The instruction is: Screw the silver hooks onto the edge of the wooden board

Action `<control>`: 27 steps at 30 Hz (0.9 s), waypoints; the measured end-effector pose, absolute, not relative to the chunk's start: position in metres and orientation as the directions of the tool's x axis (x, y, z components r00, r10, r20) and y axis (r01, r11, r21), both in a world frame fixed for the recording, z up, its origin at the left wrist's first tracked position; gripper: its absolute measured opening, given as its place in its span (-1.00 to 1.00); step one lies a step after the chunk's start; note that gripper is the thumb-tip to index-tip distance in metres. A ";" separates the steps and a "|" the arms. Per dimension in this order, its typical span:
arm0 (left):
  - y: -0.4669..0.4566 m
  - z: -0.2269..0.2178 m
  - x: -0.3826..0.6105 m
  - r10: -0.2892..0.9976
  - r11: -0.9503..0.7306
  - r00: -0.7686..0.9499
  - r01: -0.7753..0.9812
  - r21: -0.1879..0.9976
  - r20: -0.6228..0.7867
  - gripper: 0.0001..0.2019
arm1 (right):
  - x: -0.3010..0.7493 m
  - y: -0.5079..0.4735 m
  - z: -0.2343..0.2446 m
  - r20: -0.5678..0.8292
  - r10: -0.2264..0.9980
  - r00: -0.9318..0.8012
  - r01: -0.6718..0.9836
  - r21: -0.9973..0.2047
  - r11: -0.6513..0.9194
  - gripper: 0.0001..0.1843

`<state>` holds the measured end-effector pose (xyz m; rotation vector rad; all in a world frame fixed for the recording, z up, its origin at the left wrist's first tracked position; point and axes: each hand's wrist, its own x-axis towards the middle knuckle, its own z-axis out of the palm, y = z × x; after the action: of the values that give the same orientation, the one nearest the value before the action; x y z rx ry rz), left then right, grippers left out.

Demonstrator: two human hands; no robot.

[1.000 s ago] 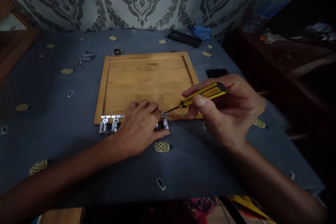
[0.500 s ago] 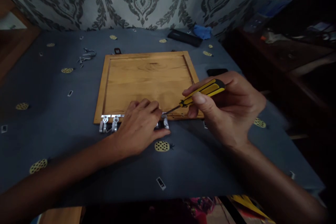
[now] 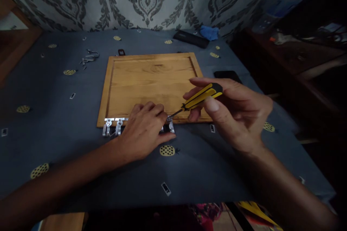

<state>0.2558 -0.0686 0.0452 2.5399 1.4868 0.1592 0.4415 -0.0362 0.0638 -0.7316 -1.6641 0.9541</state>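
A square wooden board [image 3: 151, 79] lies flat on a dark blue patterned cloth [image 3: 67, 151]. Along its near edge sits a silver metal hook rail [image 3: 114, 125]. My left hand [image 3: 142, 130] covers the rail's middle, fingers curled and pressing it against the board's edge. My right hand [image 3: 233, 112] pinches a yellow-and-black screwdriver [image 3: 199, 97] between thumb and fingers. Its tip rests at the rail's right end, just beside my left fingertips.
Loose metal parts [image 3: 89, 57] lie at the far left of the cloth. A black flat box [image 3: 190, 39] and a blue cloth [image 3: 208, 32] lie by the patterned wall. A dark phone [image 3: 226, 75] lies right of the board. Dark wooden furniture [image 3: 298, 57] stands at the right.
My right hand has shifted its grip forward along the screwdriver handle and the handle has tipped slightly left. The left hand and rail have stayed put.
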 end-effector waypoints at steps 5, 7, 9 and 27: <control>-0.069 0.044 0.256 0.872 -0.478 0.489 0.850 0.219 0.009 -0.62 | 0.440 -0.033 0.065 0.594 0.770 -0.234 0.078 -0.778 0.624 -0.93; -0.069 0.043 0.255 0.872 -0.480 0.489 0.850 0.217 0.013 -0.62 | 0.438 -0.031 0.064 0.667 0.720 -0.192 0.065 -0.724 0.687 -0.89; -0.069 0.043 0.255 0.872 -0.482 0.490 0.850 0.215 0.017 -0.62 | 0.437 -0.031 0.062 0.694 0.707 -0.132 0.004 -0.713 0.701 -0.86; -0.069 0.044 0.255 0.870 -0.483 0.492 0.845 0.229 0.020 -0.62 | 0.433 -0.033 0.062 0.595 0.801 -0.075 0.013 -0.802 0.597 -0.82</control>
<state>0.2553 -0.0690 0.0436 2.5462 1.4814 0.1977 0.4333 -0.0335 0.0624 -0.7159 -1.5195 0.7521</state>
